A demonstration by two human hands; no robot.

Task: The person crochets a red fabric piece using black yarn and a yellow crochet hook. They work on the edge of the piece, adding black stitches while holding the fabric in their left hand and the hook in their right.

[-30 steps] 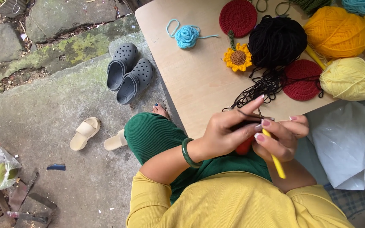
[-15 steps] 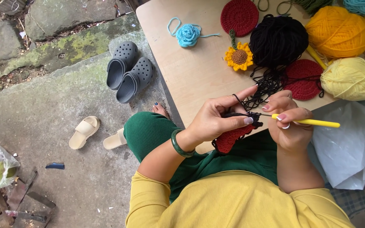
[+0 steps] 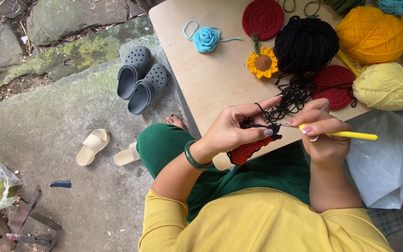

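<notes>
My left hand (image 3: 236, 128) pinches a red crocheted piece (image 3: 247, 150) edged in black, thumb and fingers clamped on its upper rim, while the knobbly wedge hangs below my palm, just off the near edge of the pale wooden table (image 3: 211, 79). A thin black strand loops over my raised forefinger and runs up to the loose ball of black yarn (image 3: 305, 42) on the tabletop. My right hand (image 3: 325, 135) grips a crochet hook with a smooth yellow handle (image 3: 346, 135), fingers closed round it; its slim metal tip meets the black edging just beside my left thumb.

On the table lie a flat red crocheted round (image 3: 262, 18), a second red round (image 3: 334, 86) under stray black threads, a crocheted sunflower (image 3: 262, 62), a blue crocheted rose (image 3: 206, 38), a plump orange yarn ball (image 3: 371, 33) and a soft pale yellow yarn ball (image 3: 388, 85). A green bangle (image 3: 194, 160) circles my left wrist. Grey perforated clogs (image 3: 142, 79) sit on the rough stone floor.
</notes>
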